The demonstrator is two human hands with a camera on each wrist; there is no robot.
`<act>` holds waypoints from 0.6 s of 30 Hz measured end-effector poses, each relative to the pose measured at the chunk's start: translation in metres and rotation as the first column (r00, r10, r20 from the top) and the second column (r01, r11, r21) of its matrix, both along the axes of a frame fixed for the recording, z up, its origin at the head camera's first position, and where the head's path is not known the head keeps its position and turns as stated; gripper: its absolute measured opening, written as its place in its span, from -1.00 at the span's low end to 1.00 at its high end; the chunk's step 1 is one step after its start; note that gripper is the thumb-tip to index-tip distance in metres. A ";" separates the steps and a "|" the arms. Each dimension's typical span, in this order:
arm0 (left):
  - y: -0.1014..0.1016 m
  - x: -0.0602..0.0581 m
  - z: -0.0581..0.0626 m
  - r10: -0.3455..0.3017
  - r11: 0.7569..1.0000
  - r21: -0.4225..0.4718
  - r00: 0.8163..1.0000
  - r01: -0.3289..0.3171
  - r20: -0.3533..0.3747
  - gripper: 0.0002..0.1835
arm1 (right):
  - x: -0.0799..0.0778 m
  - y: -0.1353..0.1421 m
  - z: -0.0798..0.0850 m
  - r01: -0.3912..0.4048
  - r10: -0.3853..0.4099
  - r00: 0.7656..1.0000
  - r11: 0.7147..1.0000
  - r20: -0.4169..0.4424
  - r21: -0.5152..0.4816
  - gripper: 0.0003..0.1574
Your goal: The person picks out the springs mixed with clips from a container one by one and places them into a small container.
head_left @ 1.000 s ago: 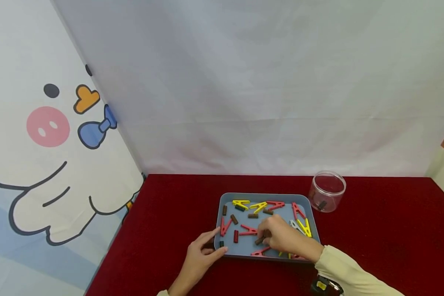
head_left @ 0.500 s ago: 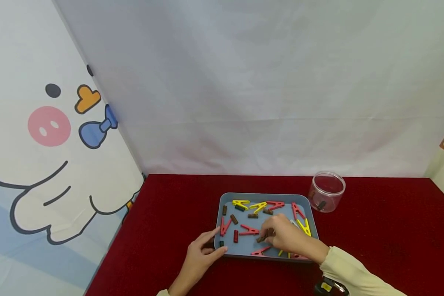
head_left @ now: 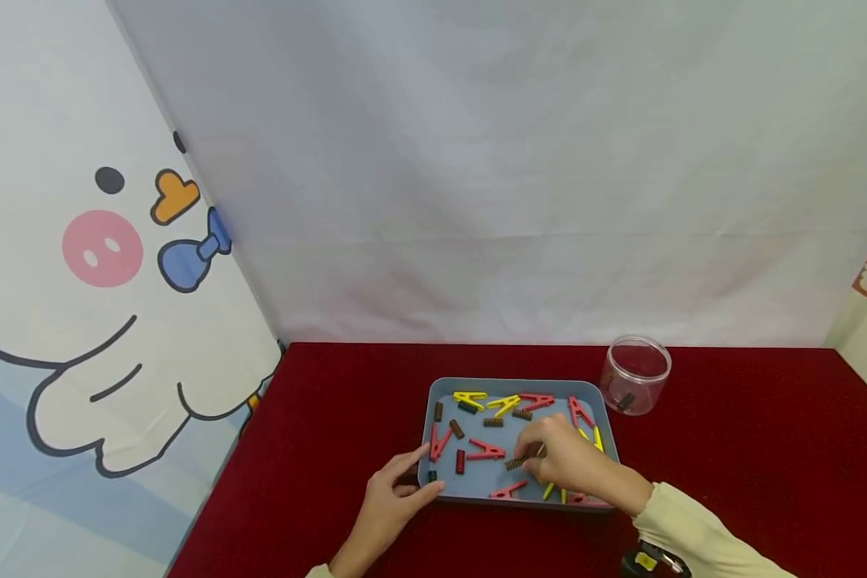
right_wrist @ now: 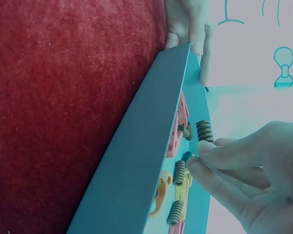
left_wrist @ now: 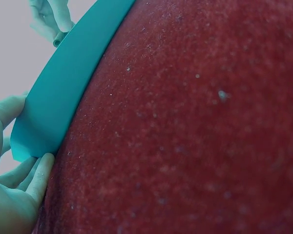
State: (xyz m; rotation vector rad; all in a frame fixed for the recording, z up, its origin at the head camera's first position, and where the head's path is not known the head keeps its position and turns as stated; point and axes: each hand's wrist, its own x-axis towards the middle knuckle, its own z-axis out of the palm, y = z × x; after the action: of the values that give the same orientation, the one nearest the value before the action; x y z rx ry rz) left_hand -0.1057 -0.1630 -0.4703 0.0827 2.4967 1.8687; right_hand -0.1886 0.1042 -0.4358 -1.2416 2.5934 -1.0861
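Observation:
My right hand point(head_left: 559, 453) is over the tray and pinches a brown coil spring point(head_left: 515, 463) between thumb and fingertips. In the right wrist view, this spring point(right_wrist: 204, 130) sticks out beyond the thumb tip. With my left hand point(head_left: 386, 498) I hold the blue-grey tray point(head_left: 470, 498) at its near left corner, thumb on the front rim and fingers along the left side. Lying in the tray are several springs, among them a red spring point(head_left: 460, 461) and a dark spring point(head_left: 467, 407). Red clip halves point(head_left: 486, 450) and yellow clip halves point(head_left: 470, 397) are spread among them.
A clear round jar point(head_left: 636, 377) with a dark spring inside stands behind the tray's right end. Dark red cloth point(head_left: 737, 449) covers the table. A white curtain point(head_left: 520, 201) hangs behind, and a cartoon-printed sheet point(head_left: 101, 321) is at the left.
My right hand has shifted slightly right and away from me with the spring. The left hand keeps its place at the tray corner.

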 end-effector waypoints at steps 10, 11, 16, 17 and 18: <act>-0.001 -0.001 -0.005 0.004 1.000 0.004 1.000 -0.004 0.004 -0.37 | -0.001 0.010 0.003 0.035 -0.035 0.999 0.999 -0.030 -0.022 -0.78; -0.002 -0.003 -0.009 0.005 1.000 0.004 1.000 -0.005 0.004 -0.37 | -0.001 0.011 0.004 0.040 -0.040 0.999 0.999 -0.036 -0.023 -0.78; -0.006 -0.011 -0.032 0.007 1.000 0.002 1.000 -0.007 -0.011 -0.37 | -0.002 0.014 0.007 0.052 -0.053 0.998 0.998 -0.018 -0.029 -0.81; -0.007 -0.012 -0.034 0.005 1.000 0.003 1.000 -0.005 -0.017 -0.37 | -0.002 0.015 0.008 0.055 -0.055 0.998 0.998 -0.004 -0.027 -0.81; -0.007 -0.013 -0.036 0.002 1.000 0.004 1.000 -0.002 -0.023 -0.37 | -0.003 0.016 0.008 0.057 -0.057 0.998 0.998 0.010 -0.026 -0.82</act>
State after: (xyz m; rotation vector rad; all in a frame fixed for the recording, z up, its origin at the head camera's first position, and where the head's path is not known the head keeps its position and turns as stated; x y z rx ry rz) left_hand -0.1183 -0.1702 -0.5061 0.1019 2.5094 1.8837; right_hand -0.1914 0.1205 -0.4278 -1.1718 2.6310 -1.1366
